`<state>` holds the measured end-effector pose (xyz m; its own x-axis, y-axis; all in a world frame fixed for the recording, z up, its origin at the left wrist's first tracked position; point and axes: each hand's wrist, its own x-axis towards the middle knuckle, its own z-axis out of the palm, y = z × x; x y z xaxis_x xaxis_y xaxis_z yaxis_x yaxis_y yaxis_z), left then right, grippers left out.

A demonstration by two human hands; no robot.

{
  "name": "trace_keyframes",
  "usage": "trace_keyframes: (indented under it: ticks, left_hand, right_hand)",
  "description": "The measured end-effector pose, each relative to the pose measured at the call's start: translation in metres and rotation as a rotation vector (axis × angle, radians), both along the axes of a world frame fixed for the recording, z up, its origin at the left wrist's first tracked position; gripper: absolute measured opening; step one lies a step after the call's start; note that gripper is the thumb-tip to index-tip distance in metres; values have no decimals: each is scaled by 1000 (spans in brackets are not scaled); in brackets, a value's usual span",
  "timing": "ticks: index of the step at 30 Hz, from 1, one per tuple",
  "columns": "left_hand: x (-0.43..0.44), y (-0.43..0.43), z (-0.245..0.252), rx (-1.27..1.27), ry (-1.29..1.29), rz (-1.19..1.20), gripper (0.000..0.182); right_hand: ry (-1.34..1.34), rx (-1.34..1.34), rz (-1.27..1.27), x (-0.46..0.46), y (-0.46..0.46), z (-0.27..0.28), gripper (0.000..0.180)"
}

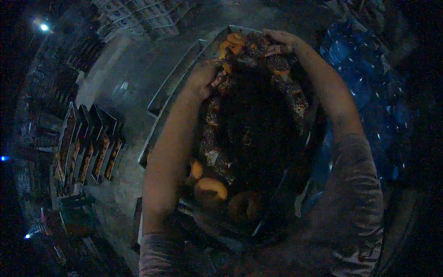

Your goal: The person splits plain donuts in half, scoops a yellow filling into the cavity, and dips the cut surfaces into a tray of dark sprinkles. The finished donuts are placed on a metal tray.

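The light is very dim. In front of me is a deep metal tray (229, 27) holding a dark, loose, granular mass (256, 131). At its far end my right hand (281, 41) has its fingers curled around a ring-shaped pastry coated in dark granules (255, 43), likely a doughnut. My left hand (209, 78), at the far left side, grips a smaller-looking speckled pastry (225, 82); its fingers are partly hidden. Uncoated orange-brown pieces (233, 43) lie between the hands. Other coated pastries (294, 93) line both sides. Nearest me sit plain rings (211, 188).
A second shallow tray (176, 76) lies along the left side on a grey surface (128, 72). Farther left, several tilted trays (90, 149) hold orange-brown food. Crumpled blue plastic (367, 90) is at the right. A wire rack or crate (138, 17) stands at the back.
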<state>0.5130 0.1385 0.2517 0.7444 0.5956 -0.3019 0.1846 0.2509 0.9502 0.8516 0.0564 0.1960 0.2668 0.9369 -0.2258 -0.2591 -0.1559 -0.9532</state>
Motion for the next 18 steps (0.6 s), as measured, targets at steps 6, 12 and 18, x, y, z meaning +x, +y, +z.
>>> trace_keyframes:
  ticks: [6,12,18]
  left_hand:
    - [61,50,-58,109,140,-151,23]
    - [87,93,-80,869,51,-122,35]
    - [97,86,-77,1219,158,-34,44]
  right_hand:
    - [-529,-438,-47,16,15,10,32]
    - [-740,-158,69,26,3,20,34]
    - [-1446,-154,320,37,-9,24,37]
